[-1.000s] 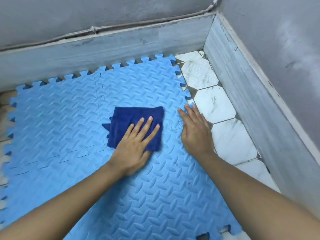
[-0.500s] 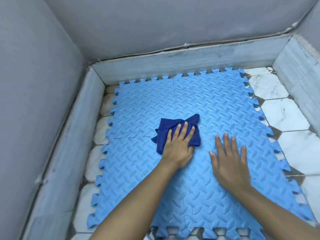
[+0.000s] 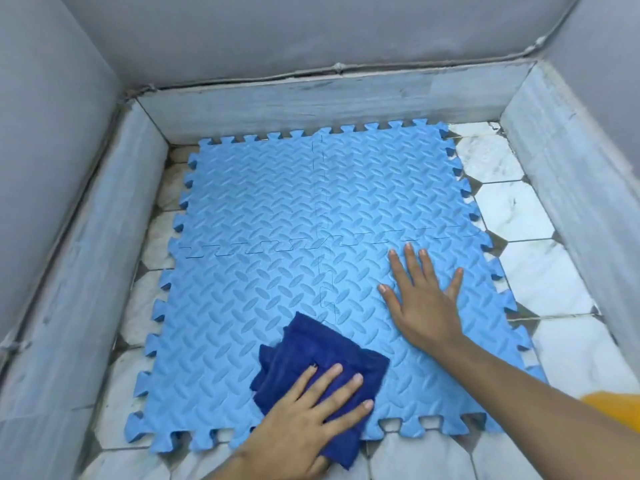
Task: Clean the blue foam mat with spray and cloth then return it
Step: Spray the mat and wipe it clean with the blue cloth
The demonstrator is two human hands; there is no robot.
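Navy cloth (image 3: 322, 355), bunched and folded, lay at the near edge of the blue foam mat (image 3: 277, 209), one corner hanging over onto the floor tiles (image 3: 540, 271). Left hand (image 3: 311, 420) lay flat on top of it, fingers spread and extended, pinning it by downward pressure rather than gripping; likely so the whole palm drove the cloth across the ribbed surface. Right hand (image 3: 424, 299) was farther in, on the right half of the mat, palm down, fingers splayed, holding nothing. Judged it a brace: the mat is light interlocking foam, four pieces joined by toothed seams, and would probably skid or buckle under wiping unless held down.

Mat itself lay flat on pale octagonal tiles, filling most of a small recess. Its far edge sat just beside the grey skirting (image 3: 311, 98); a strip of tile was exposed on the left, a wider one on the right. Grey walls (image 3: 311, 32) rose beyond on three sides.

No spray bottle was in view. Wiping step seemed under way at the near edge.
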